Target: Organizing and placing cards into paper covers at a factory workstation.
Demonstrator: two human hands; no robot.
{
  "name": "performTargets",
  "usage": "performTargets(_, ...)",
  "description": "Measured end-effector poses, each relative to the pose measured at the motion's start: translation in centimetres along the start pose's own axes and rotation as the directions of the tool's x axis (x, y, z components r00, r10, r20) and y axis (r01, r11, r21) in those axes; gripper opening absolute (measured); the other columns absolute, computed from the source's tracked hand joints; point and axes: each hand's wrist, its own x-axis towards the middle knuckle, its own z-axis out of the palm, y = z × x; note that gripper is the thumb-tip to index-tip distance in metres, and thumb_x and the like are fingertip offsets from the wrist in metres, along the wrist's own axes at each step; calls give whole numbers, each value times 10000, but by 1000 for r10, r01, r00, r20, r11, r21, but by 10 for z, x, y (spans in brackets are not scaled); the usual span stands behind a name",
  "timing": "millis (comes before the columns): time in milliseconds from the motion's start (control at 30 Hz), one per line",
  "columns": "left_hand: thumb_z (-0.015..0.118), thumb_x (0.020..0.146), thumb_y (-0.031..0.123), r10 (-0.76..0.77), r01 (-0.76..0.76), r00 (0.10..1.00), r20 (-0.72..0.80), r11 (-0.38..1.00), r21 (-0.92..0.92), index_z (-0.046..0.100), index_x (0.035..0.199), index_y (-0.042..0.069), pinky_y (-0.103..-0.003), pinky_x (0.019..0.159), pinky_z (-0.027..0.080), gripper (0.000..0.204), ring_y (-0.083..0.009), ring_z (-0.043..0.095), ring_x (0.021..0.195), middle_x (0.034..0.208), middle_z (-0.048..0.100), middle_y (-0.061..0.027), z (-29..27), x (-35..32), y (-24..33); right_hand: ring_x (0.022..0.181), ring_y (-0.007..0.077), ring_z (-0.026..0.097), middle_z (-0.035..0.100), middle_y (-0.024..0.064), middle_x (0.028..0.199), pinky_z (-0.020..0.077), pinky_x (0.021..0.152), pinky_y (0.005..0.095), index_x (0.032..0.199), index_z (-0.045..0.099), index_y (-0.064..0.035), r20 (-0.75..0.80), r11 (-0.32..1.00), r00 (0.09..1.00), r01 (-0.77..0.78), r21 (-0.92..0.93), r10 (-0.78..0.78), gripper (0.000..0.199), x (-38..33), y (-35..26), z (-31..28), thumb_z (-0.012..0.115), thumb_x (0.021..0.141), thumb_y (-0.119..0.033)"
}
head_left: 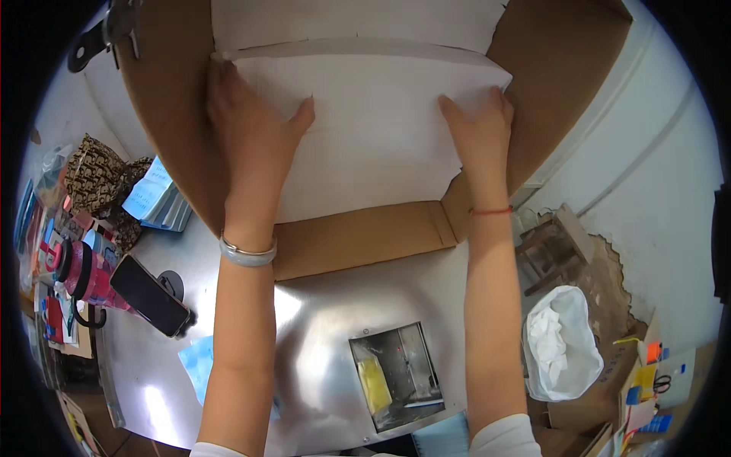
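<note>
A broad white slab (pixel 365 129), which looks like a stack of paper, sits inside an open brown cardboard box (pixel 358 240) at the top of the view. My left hand (pixel 251 118) grips its left side, fingers at the upper left corner and thumb on the white face. On the opposite side my right hand (pixel 483 133) grips near the upper right corner, with its thumb also on the face. The fingertips of both hands are partly hidden or blurred. Behind the slab's top edge, another white surface (pixel 358 19) shows.
The box stands on a shiny metal table (pixel 320 320) with a rectangular recess (pixel 411 365) holding a yellow item. At left are a propped phone (pixel 151 295), a pink bottle (pixel 95 278) and blue-white booklets (pixel 158 196). A white-lined bin (pixel 563 343) and a wooden stool (pixel 556 247) stand right.
</note>
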Motion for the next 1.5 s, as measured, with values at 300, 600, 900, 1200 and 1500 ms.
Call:
performTargets(300, 864, 706, 372, -139, 164, 984, 108, 946, -280, 238, 1409, -141, -416, 1058, 408, 1071, -437, 485, 1251, 1364, 414, -370, 2, 0, 0, 1295, 444, 307, 344, 333, 1382, 294, 1096, 511, 1364, 306, 171, -128, 942, 935, -316, 113, 330, 876, 9, -6, 21, 753, 722, -224)
performTargets(600, 850, 668, 272, -148, 157, 987, 57, 964, -214, 57, 1537, 3, -481, 990, 441, 1206, -494, 504, 1164, 1334, 424, -376, 8, -10, 10, 1153, 242, 565, 582, 156, 1240, 449, 999, 342, 1323, 445, 93, 448, 752, 892, -332, 570, 54, 706, 36, 27, -12, 801, 769, -163)
performTargets(900, 810, 633, 206, -172, 151, 985, -33, 930, -336, 55, 1549, 30, -500, 1031, 399, 1200, -479, 449, 1221, 1415, 374, -329, 0, -18, 9, 1134, 269, 566, 583, 160, 1234, 441, 1001, 373, 1269, 492, 76, -34, 904, 999, 38, 426, -26, 640, -5, 5, -21, 797, 749, -138)
performTargets(1200, 776, 589, 223, 393, -2, 876, 279, 582, -813, 98, 1564, 31, -473, 966, 460, 1203, -446, 536, 1115, 1225, 521, -298, -89, -121, 95, 1318, 309, 434, 370, 223, 1465, 343, 1115, 419, 1510, 149, 33, -396, 929, 849, -368, 32, 350, 956, -290, -50, -238, 770, 788, -47)
performTargets(1500, 827, 672, 530, 660, 431, 286, 695, 559, -709, 485, 1436, 76, -436, 1020, 458, 952, -420, 544, 1228, 1384, 481, -267, -53, -211, 107, 1287, 225, 433, 451, 144, 1423, 309, 1098, 326, 1462, 340, 56, -41, 570, 590, -758, 315, 807, 631, -417, -28, -323, 631, 932, -127)
